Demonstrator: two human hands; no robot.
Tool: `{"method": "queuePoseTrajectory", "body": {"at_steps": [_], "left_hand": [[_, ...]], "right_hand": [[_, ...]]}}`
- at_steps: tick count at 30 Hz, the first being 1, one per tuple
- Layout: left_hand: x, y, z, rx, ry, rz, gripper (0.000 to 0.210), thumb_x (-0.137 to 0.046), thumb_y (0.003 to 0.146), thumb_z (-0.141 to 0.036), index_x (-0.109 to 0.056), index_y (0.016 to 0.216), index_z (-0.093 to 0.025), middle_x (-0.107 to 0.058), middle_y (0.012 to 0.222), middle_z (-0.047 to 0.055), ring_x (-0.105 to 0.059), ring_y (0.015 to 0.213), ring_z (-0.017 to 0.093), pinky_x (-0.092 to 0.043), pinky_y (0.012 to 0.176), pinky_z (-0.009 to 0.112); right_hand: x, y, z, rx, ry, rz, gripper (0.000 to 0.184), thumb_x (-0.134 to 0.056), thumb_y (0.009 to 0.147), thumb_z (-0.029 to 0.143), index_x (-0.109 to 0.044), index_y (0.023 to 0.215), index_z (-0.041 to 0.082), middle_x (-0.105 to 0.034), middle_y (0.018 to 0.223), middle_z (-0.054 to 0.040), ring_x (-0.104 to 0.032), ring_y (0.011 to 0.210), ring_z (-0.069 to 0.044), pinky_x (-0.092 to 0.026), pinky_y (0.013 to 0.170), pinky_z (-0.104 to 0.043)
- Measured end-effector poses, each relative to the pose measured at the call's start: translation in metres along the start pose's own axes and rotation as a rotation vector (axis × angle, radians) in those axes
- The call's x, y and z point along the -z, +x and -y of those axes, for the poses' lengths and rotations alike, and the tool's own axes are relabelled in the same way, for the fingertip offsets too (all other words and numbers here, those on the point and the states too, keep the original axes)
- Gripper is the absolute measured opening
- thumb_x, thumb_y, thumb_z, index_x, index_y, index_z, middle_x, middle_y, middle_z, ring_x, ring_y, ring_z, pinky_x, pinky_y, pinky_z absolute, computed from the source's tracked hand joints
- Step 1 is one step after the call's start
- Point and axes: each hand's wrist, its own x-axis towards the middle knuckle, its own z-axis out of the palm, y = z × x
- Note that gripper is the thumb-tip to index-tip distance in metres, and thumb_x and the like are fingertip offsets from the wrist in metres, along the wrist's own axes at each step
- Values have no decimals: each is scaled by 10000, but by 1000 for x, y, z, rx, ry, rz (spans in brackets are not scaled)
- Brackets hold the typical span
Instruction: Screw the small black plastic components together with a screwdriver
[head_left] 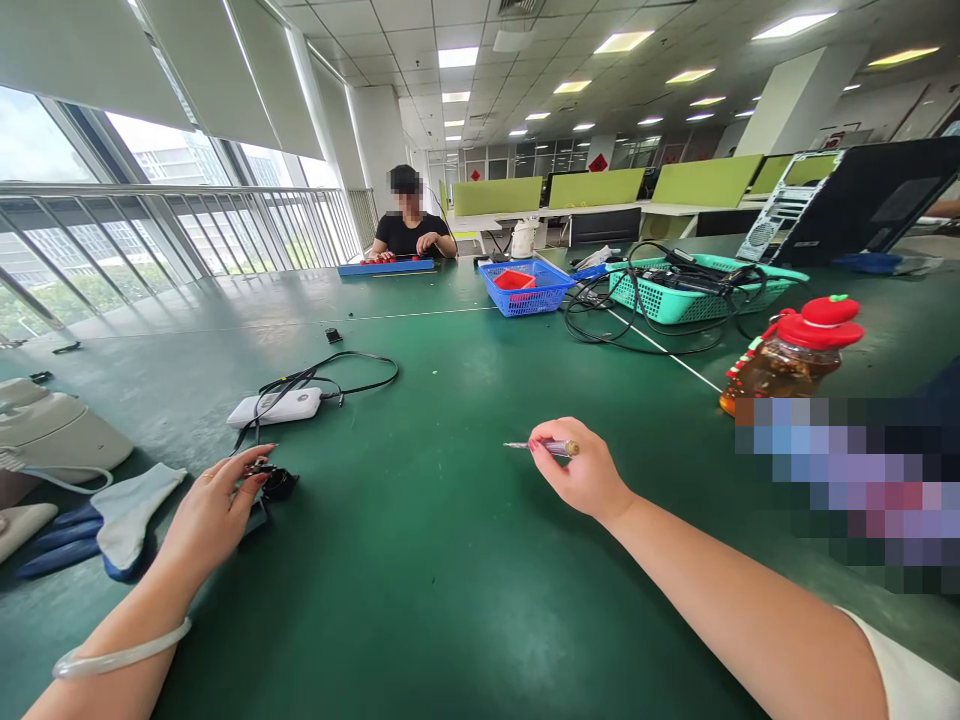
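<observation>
My right hand (581, 470) is closed around a small screwdriver (559, 448), holding it level above the green table with its thin metal tip pointing left. At the left, my left hand (217, 505) grips a small black device (280, 484) between thumb and fingers; the hand partly hides it, so its kind cannot be made out. Just behind that device lies a white power bank or adapter (289, 406) with a looped black cable (360, 357). Blue-and-white work gloves (139, 510) rest to the left of my left wrist.
A blue basket (529, 300) and a green basket (667, 310) heaped with black cables stand farther back. A red-lidded bottle (787, 355) is at the right, before a black computer case (847, 205). Another person (409, 235) sits at the far end. A beige appliance (60, 435) stands left.
</observation>
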Motion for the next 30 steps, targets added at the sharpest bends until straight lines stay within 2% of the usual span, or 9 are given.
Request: {"method": "queuePoseTrajectory", "body": {"at_steps": [6, 11, 16, 21, 30], "left_hand": [[1, 0, -2, 32, 16, -33, 481, -315, 882, -456, -644, 1116, -196, -679, 1129, 114, -572, 1099, 297, -471, 897, 404], [1, -1, -1, 41, -28, -31, 477, -340, 865, -441, -630, 1165, -210, -667, 1190, 97, -634, 975, 256, -513, 797, 358], [-2, -2, 7, -38, -45, -63, 481, -364, 848, -438, -657, 1166, -230, -670, 1224, 67, -598, 1143, 272, -506, 913, 381], [-9, -1, 16, -152, -30, -1, 498, -370, 840, -452, -707, 1130, -228, -674, 1233, 63, -613, 1131, 268, -487, 989, 398], [-6, 0, 13, -92, 1, 42, 512, -363, 862, -439, -690, 1205, -245, -664, 1263, 44, -638, 1084, 254, -521, 917, 342]], "right_hand": [[0, 1, 1, 5, 17, 1, 117, -521, 874, 197, -589, 790, 243, -669, 726, 6, -610, 666, -166, -498, 635, -289], [0, 1, 2, 21, 18, -8, 122, -520, 878, 200, -587, 783, 239, -663, 713, 12, -598, 652, -159, -492, 633, -286], [1, 2, 2, 6, 16, 0, 121, -519, 874, 205, -588, 781, 241, -663, 717, 5, -603, 658, -166, -493, 636, -290], [1, 2, 2, -1, 18, 15, 124, -517, 879, 207, -588, 782, 240, -663, 717, 5, -599, 663, -167, -492, 642, -290], [1, 2, 2, -2, 28, 30, 126, -514, 883, 208, -579, 782, 243, -661, 708, 5, -588, 663, -173, -487, 648, -304]]}}
